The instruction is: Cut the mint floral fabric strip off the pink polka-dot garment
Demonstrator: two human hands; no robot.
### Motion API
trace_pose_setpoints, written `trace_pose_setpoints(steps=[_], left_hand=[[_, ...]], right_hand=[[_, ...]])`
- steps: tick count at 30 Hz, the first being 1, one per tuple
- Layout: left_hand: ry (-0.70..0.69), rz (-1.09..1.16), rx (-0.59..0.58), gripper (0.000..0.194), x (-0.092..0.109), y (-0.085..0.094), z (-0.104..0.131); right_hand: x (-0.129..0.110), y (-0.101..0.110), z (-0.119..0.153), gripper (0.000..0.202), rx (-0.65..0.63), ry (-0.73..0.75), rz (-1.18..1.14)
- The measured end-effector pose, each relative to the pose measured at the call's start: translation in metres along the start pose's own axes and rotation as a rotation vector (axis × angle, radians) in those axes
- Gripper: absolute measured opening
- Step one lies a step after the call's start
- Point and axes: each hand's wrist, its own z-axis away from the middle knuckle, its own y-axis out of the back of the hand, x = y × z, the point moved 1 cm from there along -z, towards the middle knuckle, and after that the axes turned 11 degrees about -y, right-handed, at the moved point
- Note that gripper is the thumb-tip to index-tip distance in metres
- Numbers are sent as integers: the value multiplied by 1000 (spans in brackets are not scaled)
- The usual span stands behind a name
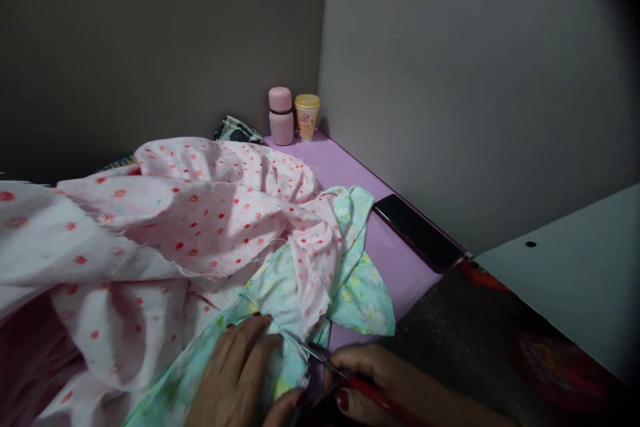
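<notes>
Pink cloth (200,213) with red flowers lies heaped over the left and middle of the table. Green floral cloth (360,300) lies partly under it and runs toward the bottom edge. My left hand (237,373) presses on the green cloth, fingers bent and close together. Red-handled scissors (367,387) are in my right hand (373,377), at the bottom right of centre. Their metal blades point up and left, with the tips at the green cloth beside my left fingers.
A black phone (417,230) lies on the purple tabletop (340,163) near its right edge. A pink bottle (281,121) and a yellow-lidded cup (307,117) stand in the back corner by the walls. A dark patterned cloth (237,130) is left of the bottle.
</notes>
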Motion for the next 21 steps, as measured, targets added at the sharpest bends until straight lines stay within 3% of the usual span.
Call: trace_pose_setpoints(steps=[5, 11, 14, 21], left_hand=[[143, -16, -77, 24, -3, -13, 13], [144, -278, -260, 64, 3, -23, 25], [125, -286, -283, 75, 4, -27, 30], [118, -273, -270, 74, 4, -28, 31]], right_hand=[[9, -2, -1, 36, 15, -8, 0], [3, -6, 3, 40, 11, -50, -12], [0, -5, 5, 39, -7, -43, 14], [1, -7, 4, 33, 45, -51, 8]])
